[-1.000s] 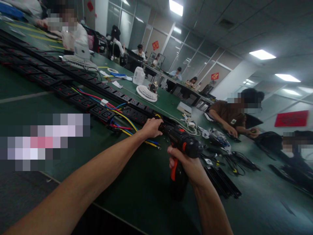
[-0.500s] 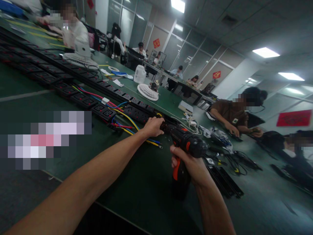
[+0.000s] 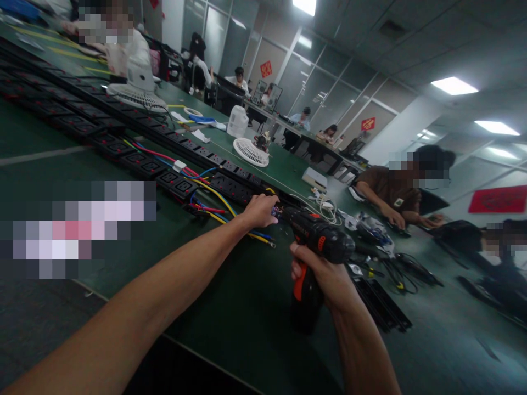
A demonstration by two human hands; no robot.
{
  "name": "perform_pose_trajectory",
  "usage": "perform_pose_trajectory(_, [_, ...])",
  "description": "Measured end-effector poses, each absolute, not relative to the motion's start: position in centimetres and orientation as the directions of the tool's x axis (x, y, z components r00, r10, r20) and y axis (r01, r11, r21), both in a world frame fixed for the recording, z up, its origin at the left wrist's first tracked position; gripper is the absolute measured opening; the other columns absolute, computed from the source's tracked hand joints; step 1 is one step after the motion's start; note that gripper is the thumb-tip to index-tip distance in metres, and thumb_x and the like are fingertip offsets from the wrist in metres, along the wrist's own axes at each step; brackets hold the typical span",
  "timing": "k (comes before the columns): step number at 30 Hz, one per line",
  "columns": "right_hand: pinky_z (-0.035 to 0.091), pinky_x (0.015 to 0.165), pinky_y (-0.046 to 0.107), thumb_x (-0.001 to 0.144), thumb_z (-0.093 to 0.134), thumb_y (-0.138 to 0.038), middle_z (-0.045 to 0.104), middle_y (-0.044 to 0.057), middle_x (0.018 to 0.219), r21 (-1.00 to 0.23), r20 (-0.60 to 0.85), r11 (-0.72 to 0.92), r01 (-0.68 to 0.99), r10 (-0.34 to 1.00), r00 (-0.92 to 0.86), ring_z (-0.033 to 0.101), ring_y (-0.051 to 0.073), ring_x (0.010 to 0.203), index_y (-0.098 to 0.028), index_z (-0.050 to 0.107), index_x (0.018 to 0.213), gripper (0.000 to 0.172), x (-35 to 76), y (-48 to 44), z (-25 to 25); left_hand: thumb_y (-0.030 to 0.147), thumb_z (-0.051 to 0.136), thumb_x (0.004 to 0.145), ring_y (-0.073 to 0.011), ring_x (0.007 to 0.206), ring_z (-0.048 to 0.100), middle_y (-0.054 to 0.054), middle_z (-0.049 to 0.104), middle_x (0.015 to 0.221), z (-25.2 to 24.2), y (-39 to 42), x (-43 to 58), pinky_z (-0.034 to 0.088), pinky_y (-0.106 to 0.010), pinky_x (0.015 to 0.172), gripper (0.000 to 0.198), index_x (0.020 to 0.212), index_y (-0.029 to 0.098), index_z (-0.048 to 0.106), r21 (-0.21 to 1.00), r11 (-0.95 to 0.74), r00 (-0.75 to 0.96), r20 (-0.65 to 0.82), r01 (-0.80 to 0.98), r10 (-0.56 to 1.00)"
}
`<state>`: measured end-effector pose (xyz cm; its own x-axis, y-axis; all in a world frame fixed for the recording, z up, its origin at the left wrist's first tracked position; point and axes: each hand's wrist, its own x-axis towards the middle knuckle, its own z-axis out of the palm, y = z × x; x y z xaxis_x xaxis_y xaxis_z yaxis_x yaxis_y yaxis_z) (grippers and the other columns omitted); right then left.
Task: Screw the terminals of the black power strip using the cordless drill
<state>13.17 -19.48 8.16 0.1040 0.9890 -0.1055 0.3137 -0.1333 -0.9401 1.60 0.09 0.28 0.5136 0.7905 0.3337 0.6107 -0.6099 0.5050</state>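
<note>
My right hand (image 3: 316, 264) is wrapped round the handle of a black and orange cordless drill (image 3: 323, 236). The drill's front end points left, close to the fingers of my left hand (image 3: 260, 210). That hand is closed over the near end of a black power strip (image 3: 230, 189), where a small part with bluish and metallic bits shows by the fingertips. The drill's tip and whatever it meets are too small and dark to make out. Yellow, blue and red wires (image 3: 214, 193) run beside the strip, and some loose ends lie under my left wrist.
More long black socket strips (image 3: 82, 123) stretch to the far left. White fan parts (image 3: 251, 152) stand behind them. Right of the drill lie black metal profiles (image 3: 381, 302), dark cables (image 3: 401, 271) and bagged items. A person in a brown shirt (image 3: 382, 186) works across the green table (image 3: 230, 318).
The drill and my right hand have shifted slightly right. A bluish, metallic bit by my left fingertips shows more clearly. Both hands keep their hold.
</note>
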Motion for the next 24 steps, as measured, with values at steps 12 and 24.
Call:
perform_pose_trajectory(12, [0.045,0.050,0.029,0.077,0.079,-0.046,0.060,-0.002,0.053,-0.931,-0.113,-0.148,0.334,0.986,0.122,0.055,0.015,0.048,-0.021,0.061,0.076,0.030,12.65,-19.51,8.43,0.033,0.080,0.081,-0.0337,0.127,0.059,-0.011,0.068,0.134,0.25,0.10,1.72,0.042,-0.046,0.111,0.060,0.135,0.021,0.058,0.496,-0.602,0.515,0.317,0.626,0.796])
perform_pose_trajectory(24, [0.046,0.051,0.030,0.078,0.078,-0.044,0.060,-0.002,0.053,-0.930,-0.119,-0.155,0.333,0.985,0.125,0.055,0.015,0.048,-0.021,0.061,0.076,0.029,12.65,-19.43,8.40,0.033,0.079,0.081,-0.0342,0.126,0.059,-0.012,0.068,0.134,0.25,0.10,1.69,0.043,-0.047,0.109,0.061,0.137,0.019,0.058,0.478,-0.617,0.523,0.331,0.624,0.785])
